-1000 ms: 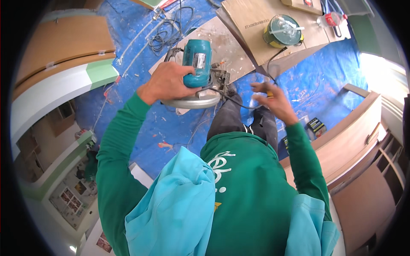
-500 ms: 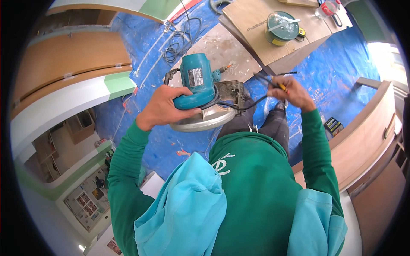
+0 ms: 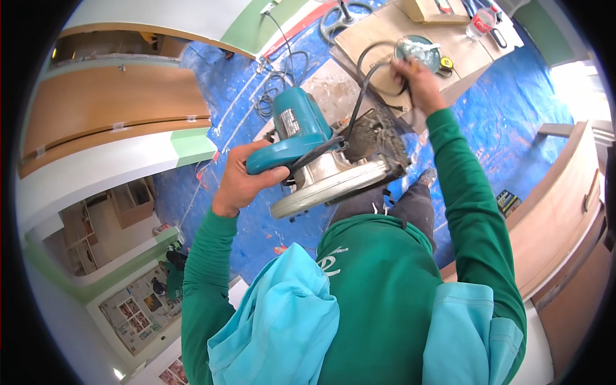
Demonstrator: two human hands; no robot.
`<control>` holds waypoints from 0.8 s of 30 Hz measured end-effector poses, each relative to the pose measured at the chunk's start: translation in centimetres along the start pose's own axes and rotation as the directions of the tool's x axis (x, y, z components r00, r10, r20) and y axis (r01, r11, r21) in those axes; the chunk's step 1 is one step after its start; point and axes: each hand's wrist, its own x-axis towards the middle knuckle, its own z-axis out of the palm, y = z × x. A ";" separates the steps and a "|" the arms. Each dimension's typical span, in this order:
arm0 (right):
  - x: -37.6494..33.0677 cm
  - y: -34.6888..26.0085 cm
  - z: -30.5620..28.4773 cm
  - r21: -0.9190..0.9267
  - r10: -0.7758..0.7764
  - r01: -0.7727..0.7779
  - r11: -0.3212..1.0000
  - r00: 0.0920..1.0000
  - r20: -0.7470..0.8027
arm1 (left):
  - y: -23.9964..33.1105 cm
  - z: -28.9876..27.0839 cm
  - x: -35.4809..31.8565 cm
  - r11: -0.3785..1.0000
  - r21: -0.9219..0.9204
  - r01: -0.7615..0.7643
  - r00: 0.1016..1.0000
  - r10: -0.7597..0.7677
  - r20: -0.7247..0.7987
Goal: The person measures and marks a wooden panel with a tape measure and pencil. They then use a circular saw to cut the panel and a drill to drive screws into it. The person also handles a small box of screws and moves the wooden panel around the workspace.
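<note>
My left hand [image 3: 245, 178] is closed around the handle of a teal circular saw [image 3: 296, 119], held up in front of my waist. Its silver rounded guard [image 3: 333, 187] faces me, and a dusty, dark metal part [image 3: 378, 138] sticks out on the right. A black power cord [image 3: 366, 86] rises from the saw and curls into loops. My right hand [image 3: 417, 80] grips this cord, with its fingers slightly blurred. Behind the right hand, a dark green bucket [image 3: 428, 49] is partly covered.
Blue plastic sheeting [image 3: 494, 122] covers the floor. Cardboard [image 3: 378, 29] at the back carries the bucket, a yellow-black tape measure [image 3: 445, 64] and a plastic bottle [image 3: 480, 24]. Cables [image 3: 273, 96] lie coiled beyond the saw. Curved wooden panelling [image 3: 558, 212] stands right, cabinets [image 3: 109, 109] left.
My right hand has swung up and away toward the bucket, drawing the cord into loops. The saw has tilted and come slightly nearer, still in my left hand.
</note>
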 end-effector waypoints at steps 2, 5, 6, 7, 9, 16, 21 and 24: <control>-1.6 5.1 1.9 -0.003 0.192 -0.193 0.981 0.980 -0.054 | 0.1 0.2 0.2 0.983 -0.185 -0.004 0.998 -0.008 -0.063; -7.7 12.2 4.6 -0.167 0.346 -0.340 0.926 0.938 0.008 | 0.8 4.3 2.0 0.910 -0.393 -0.133 0.946 -0.001 -0.324; -10.2 14.1 5.3 -0.280 0.352 -0.320 0.905 0.934 0.069 | 1.1 5.3 2.9 0.887 -0.434 -0.160 0.918 -0.027 -0.395; -12.7 15.3 6.2 -0.395 0.353 -0.274 0.877 0.925 0.141 | 1.8 6.2 3.5 0.867 -0.460 -0.193 0.881 -0.053 -0.470; -17.9 16.2 6.6 -0.584 0.358 -0.159 0.796 0.902 0.242 | 0.1 5.5 5.4 0.852 -0.482 -0.206 0.867 -0.070 -0.493; -27.1 -2.3 -1.4 -0.718 0.568 -0.310 0.623 0.810 0.144 | -4.8 3.3 12.3 0.905 -0.388 -0.176 0.726 -0.147 -0.672; -26.7 -17.0 -2.3 -0.712 0.508 -0.070 0.699 0.750 0.424 | -8.0 1.9 13.8 0.919 -0.383 -0.089 0.663 -0.232 -0.711; -24.0 -20.9 0.7 -0.551 0.288 0.190 0.813 0.692 0.663 | -9.1 2.8 13.8 0.910 -0.413 -0.046 0.655 -0.284 -0.700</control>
